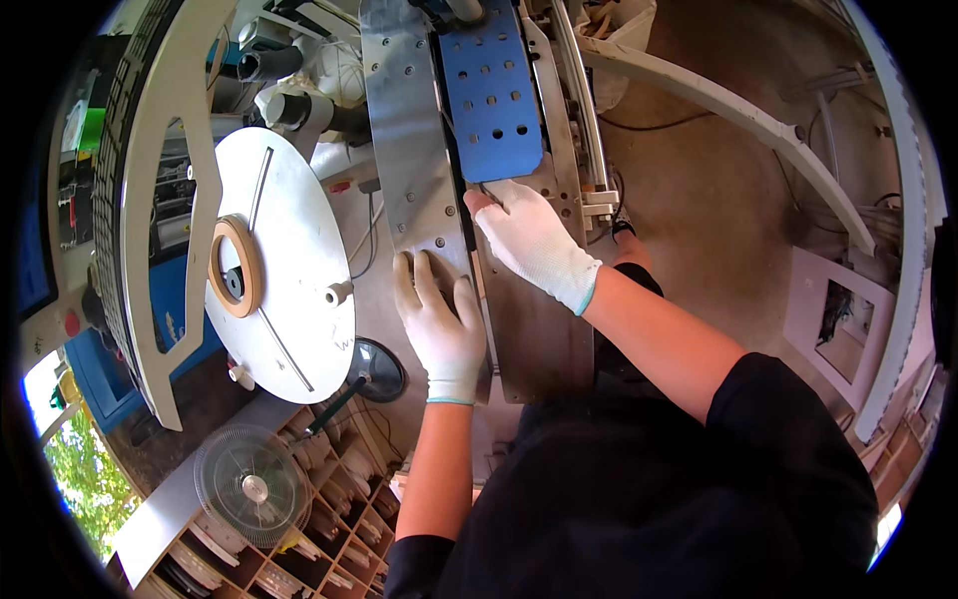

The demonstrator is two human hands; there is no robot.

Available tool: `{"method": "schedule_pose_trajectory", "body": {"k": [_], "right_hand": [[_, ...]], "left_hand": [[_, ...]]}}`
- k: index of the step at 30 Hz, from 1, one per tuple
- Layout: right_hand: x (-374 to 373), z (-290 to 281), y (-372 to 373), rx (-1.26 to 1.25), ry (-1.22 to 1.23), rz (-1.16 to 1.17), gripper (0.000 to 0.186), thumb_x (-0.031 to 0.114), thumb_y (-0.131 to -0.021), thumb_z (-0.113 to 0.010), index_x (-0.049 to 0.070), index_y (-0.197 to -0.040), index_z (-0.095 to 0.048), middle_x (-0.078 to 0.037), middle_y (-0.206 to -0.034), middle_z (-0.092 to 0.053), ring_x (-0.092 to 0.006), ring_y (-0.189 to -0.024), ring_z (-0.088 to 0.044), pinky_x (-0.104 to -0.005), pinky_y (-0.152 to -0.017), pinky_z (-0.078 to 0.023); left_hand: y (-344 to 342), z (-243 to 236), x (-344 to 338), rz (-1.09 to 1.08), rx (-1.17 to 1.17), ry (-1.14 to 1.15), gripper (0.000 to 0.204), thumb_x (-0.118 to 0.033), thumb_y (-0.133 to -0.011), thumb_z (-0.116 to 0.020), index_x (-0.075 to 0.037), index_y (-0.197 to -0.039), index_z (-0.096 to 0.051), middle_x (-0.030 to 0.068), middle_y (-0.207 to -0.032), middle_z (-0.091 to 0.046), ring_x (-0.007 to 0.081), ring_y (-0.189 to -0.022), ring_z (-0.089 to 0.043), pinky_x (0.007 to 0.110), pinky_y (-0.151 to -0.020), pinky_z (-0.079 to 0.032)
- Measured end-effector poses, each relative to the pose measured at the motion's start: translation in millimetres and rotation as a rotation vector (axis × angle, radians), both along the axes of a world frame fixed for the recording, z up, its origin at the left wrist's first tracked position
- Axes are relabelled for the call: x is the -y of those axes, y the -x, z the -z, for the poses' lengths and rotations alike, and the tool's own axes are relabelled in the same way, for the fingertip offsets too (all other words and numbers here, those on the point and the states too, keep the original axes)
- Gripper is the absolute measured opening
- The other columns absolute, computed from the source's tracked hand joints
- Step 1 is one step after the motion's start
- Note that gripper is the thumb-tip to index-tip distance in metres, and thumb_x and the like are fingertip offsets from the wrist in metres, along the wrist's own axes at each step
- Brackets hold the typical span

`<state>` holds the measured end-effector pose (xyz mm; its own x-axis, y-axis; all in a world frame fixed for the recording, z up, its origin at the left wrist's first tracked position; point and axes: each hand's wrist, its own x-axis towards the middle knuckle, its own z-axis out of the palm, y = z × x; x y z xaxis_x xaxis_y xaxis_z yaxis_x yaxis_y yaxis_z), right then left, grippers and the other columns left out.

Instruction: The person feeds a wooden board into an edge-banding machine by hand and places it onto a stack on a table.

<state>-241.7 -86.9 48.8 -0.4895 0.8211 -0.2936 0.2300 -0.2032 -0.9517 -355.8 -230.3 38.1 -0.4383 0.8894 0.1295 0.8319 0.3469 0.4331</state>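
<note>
My left hand (pixel 437 324), in a white knit glove with greyish fingertips, lies on the right edge of a long steel plate (pixel 409 140). Its fingers are stretched out with gaps between them. My right hand (pixel 534 230), in a white glove with a teal cuff, is at the near end of a blue panel (pixel 494 100) with rows of round holes. The fingers there are bent and closed, partly hidden under the hand and by the panel's edge. What they hold, if anything, I cannot make out.
Left of the machine stands a large white disc (pixel 289 329) carrying a tan tape roll (pixel 249 270). Below it are a round black base (pixel 377 371), a fan (pixel 254 487) and wooden shelves (pixel 334 544). A curved pale bar (pixel 728 105) arcs over the concrete floor (pixel 699 190) on the right.
</note>
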Motion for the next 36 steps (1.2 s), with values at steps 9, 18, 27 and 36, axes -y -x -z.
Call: {"method": "schedule_pose_trajectory", "body": {"k": [9,18,27,36], "right_hand": [[-1,9,1,0.041,-0.195,-0.016,0.020,0.011,-0.097,-0.051,0.000,-0.112,-0.059,-0.026,-0.100,-0.066,-0.0460,-0.092,-0.063,-0.0485,-0.078,-0.050],[2,9,-5,0.074,-0.162,-0.030,0.020,0.017,-0.099,-0.050,0.003,-0.111,-0.059,-0.025,-0.099,-0.066,-0.0466,-0.094,-0.061,-0.0523,-0.080,-0.050],[0,5,-9,0.071,-0.212,-0.039,0.023,0.018,-0.099,-0.050,0.002,-0.112,-0.061,-0.024,-0.099,-0.066,-0.0466,-0.095,-0.062,-0.0519,-0.084,-0.051],[-1,2,-11,0.103,-0.247,-0.078,0.018,0.009,-0.089,-0.057,-0.002,-0.100,-0.067,-0.019,-0.104,-0.067,-0.0348,-0.099,-0.066,-0.0413,-0.084,-0.055]], "left_hand": [[0,-6,-1,0.018,-0.011,0.075,0.055,-0.013,-0.095,-0.056,0.007,-0.143,-0.042,0.0349,-0.152,-0.036,0.0523,-0.133,-0.044,0.051,-0.108,-0.040],[-1,-5,0,0.018,0.009,0.121,0.055,-0.011,-0.095,-0.053,0.009,-0.145,-0.039,0.0363,-0.154,-0.032,0.0524,-0.134,-0.042,0.050,-0.108,-0.040],[-1,-6,0,0.026,0.021,0.143,0.058,-0.012,-0.096,-0.052,0.009,-0.147,-0.036,0.0363,-0.155,-0.030,0.0529,-0.139,-0.037,0.052,-0.113,-0.035],[1,-7,1,0.031,0.009,0.166,0.058,-0.014,-0.096,-0.050,0.011,-0.147,-0.035,0.0382,-0.155,-0.029,0.0547,-0.140,-0.035,0.054,-0.115,-0.032]]}}
